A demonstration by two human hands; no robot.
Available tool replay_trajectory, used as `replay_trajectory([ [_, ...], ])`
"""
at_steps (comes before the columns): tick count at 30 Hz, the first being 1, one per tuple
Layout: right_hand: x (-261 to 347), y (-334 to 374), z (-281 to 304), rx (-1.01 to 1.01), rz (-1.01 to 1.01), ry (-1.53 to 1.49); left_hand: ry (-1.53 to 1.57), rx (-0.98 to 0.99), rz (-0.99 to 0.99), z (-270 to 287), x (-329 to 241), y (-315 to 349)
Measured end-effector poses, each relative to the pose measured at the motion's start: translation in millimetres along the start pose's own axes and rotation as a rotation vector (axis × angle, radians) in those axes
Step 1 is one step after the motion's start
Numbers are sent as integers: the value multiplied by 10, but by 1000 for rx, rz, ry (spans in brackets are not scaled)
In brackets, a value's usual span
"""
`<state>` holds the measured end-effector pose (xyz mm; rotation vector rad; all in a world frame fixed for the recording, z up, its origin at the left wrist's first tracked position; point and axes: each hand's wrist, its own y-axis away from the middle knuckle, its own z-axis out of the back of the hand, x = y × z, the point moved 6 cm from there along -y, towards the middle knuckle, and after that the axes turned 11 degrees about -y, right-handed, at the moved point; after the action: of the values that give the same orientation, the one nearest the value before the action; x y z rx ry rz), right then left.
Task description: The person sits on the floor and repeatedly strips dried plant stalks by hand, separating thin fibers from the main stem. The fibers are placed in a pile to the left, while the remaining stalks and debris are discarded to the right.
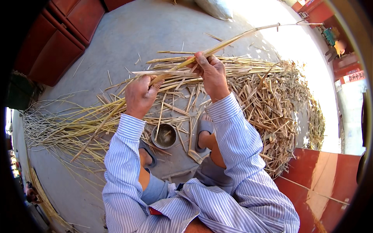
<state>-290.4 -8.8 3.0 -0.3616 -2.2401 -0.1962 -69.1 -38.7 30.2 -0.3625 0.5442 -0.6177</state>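
A long pale-yellow reed stalk (237, 38) runs slantwise across both hands, its thin tip reaching far to the right. My left hand (140, 96) is closed round its lower part, thumb along the stalk. Farther up, my right hand (213, 78) pinches it between thumb and fingers. A pale strip of husk (143, 73) lies along the stalk between the hands; whether it is still joined to the stalk I cannot tell. Below them, a round bowl (163, 147) with murky liquid and a stick leaning in it stands between my feet.
Thin yellow stalks (70, 128) spread over the floor at left. More stalks (252, 66) lie beyond my hands, beside a heap of dry husks (272, 112) at right. Red padded furniture (54, 50) stands far left, a pale sack (217, 8) far ahead, a red panel (299, 167) lower right.
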Motion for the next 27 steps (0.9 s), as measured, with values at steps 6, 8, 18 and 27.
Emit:
replay_trajectory([
  [6, 179, -15, 176, -113, 161, -27, -94, -105, -208, 139, -115, 18],
  [8, 438, -139, 556, -206, 276, -219, -54, -1, -163, 144, -16, 10],
  [18, 297, -87, 612, -183, 28, -391, -280, 66, -228, 120, 140, 47],
  [27, 259, -113, 404, -165, 43, -365, -137, 222, -10, 30, 101, 19],
])
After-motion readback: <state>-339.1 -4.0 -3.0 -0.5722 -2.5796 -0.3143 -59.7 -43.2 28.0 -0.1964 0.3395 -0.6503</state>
